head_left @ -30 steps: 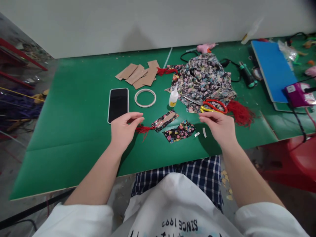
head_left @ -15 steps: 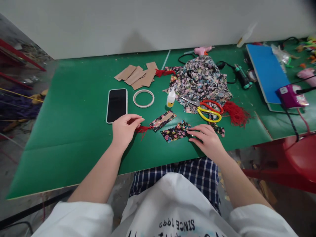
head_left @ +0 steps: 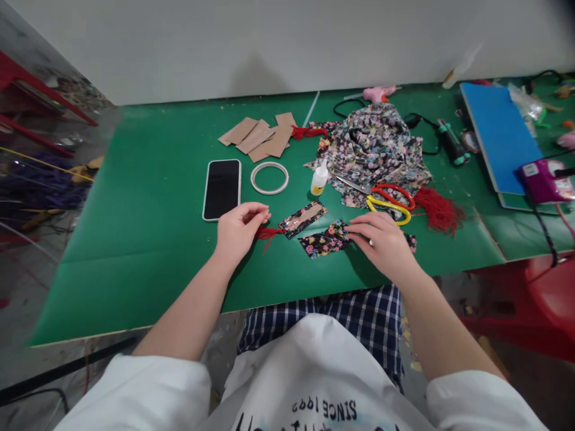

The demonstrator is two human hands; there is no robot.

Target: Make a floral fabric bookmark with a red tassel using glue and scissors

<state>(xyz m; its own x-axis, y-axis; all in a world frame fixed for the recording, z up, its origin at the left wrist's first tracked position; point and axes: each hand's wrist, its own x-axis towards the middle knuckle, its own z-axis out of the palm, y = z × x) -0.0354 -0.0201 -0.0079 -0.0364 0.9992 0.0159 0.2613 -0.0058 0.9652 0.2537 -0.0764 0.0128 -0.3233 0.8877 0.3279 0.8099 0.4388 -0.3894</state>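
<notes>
Bench: green-covered table (head_left: 157, 209), smooth with a faint sheen. Left hand (head_left: 237, 233): thumb and forefinger drawn into a narrow pinch above the tabletop, beside a smartphone (head_left: 223, 190); whether anything thin is between them, cannot tell. Right hand (head_left: 381, 242): fingers slightly spread, tips at the right end of a floral fabric strip (head_left: 321, 242); contact looks likely, but touching or gripping cannot be told. A small white scrap (head_left: 371, 242) shows between the fingers.

Work piece: a cardboard strip (head_left: 303, 219) lies flat and slanted between the hands, floral cloth lapped around its edges, bare brown core upward, presumably so that the folded margins stay accessible. A glossy streak marks its face; glue or film, unclear. A red tassel (head_left: 269, 233) of limp, stringy thread trails from its left end toward the left hand.

Just beyond: a white squeeze bottle (head_left: 319, 181) with tapered nozzle, stood upright, probably for easy grasping; a flat tape ring (head_left: 269, 193); scissors (head_left: 371, 191), one handle loop red, one yellow, blades resting on a crumpled floral cloth (head_left: 377, 140). The handles point toward the right hand's side, a convenient lay. Stiff, matte cardboard rectangles (head_left: 256, 137) overlap in a fan farther back.
</notes>
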